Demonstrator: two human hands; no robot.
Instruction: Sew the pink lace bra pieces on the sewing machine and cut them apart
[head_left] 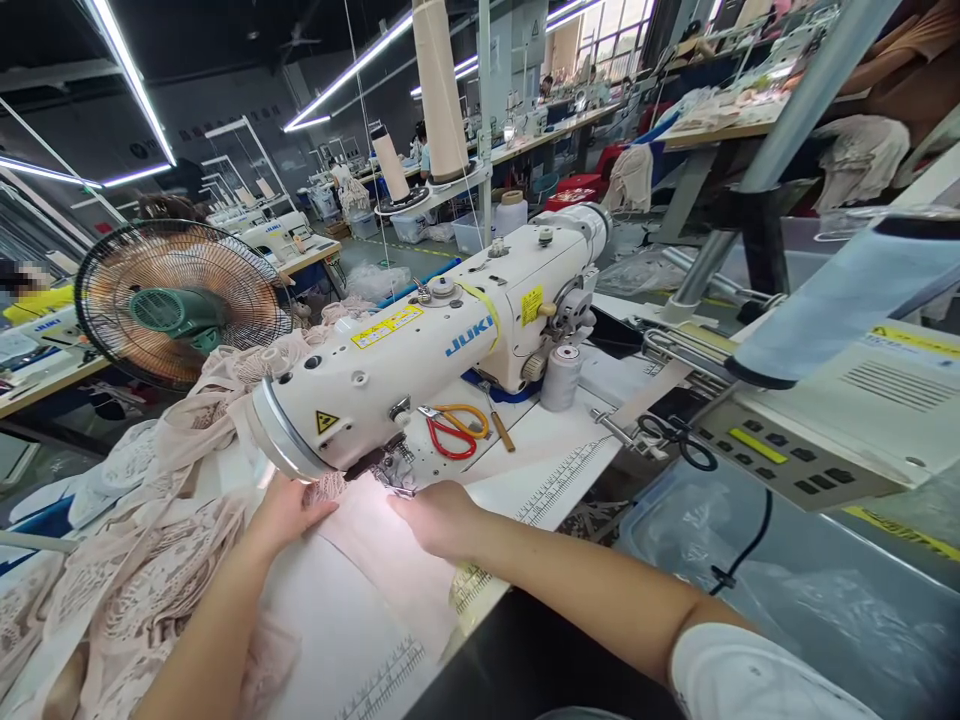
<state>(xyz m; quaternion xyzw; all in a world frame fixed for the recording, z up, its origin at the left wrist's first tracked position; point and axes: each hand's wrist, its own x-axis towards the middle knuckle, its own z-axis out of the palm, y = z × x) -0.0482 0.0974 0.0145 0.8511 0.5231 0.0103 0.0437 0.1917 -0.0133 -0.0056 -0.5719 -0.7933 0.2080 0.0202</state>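
Note:
A piece of pale pink fabric (386, 550) with a lace edge lies under the needle area of a white sewing machine (420, 350). My left hand (289, 515) is at the lace side, its thumb and fingers closed on the fabric just below the machine head; some fingertips are hidden. On the other side of the needle, my right hand (442, 520) is closed with thumb and forefinger pinching the same fabric. A small metal part shows beside its fingertips. Light from the machine falls on the cloth between both hands.
Red-handled snips (452, 440) and yellow-handled ones (469, 412) lie behind my right hand, beside a thread spool (560, 378). Lace garments (150, 560) are heaped at left, near a fan (180, 300). A control box (795, 440) and plastic bin (750, 560) are at right.

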